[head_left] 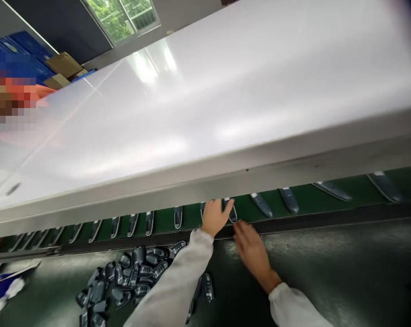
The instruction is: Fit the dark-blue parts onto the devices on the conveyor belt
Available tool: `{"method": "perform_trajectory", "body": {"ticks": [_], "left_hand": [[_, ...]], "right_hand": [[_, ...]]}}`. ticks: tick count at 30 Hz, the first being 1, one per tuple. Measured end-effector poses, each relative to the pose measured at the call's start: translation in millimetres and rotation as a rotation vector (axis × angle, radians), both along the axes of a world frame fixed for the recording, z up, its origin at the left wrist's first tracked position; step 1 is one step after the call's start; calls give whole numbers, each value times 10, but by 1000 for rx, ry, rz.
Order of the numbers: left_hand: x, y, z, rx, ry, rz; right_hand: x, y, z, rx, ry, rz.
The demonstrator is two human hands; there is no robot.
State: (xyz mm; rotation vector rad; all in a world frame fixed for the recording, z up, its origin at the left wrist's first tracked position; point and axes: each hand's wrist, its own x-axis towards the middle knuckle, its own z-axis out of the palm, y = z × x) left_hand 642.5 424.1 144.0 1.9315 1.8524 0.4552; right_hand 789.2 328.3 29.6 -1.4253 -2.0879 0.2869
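Both hands (pixel 215 217) (pixel 249 247) outstretched, fingers loosely curled

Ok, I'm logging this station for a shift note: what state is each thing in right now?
left hand: reached out over the belt, fingers on a key fob.
key fob: lying on the belt, touched by the left hand.
right hand: blurred, above the dark bench, holds nothing visible.
green belt: carries a spaced row of fobs.
fob pile: loose heap on the bench.

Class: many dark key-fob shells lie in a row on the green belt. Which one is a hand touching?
The shell under the left hand's fingertips; the rest of the row lies untouched.
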Motion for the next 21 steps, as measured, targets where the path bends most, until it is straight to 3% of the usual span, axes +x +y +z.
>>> {"method": "perform_trajectory", "body": {"ticks": [2, 3, 6, 8, 11, 17, 21], "left_hand": [[-448, -728, -25, 142, 54, 151], [-647, -1138, -85, 147, 119, 240], [-993, -2251, -396, -11, 354, 447], [-982, -2692, -625, -69, 470, 468], [-803, -2819, -853, -82, 537, 424], [-646, -2428, -1027, -12, 513, 304], [-430, -2302, -1113, 1, 451, 196]], "right_hand": [[-413, -303, 73, -27, 25, 332], [-623, -410, 115, -49, 35, 414], [-1102, -524, 217, -159, 11, 432], [-1229, -500, 230, -229, -31, 398], [-1179, -464, 173, -312, 5, 336], [-893, -436, 65, -580, 394, -27], [-605, -318, 72, -618, 576, -65]]}}
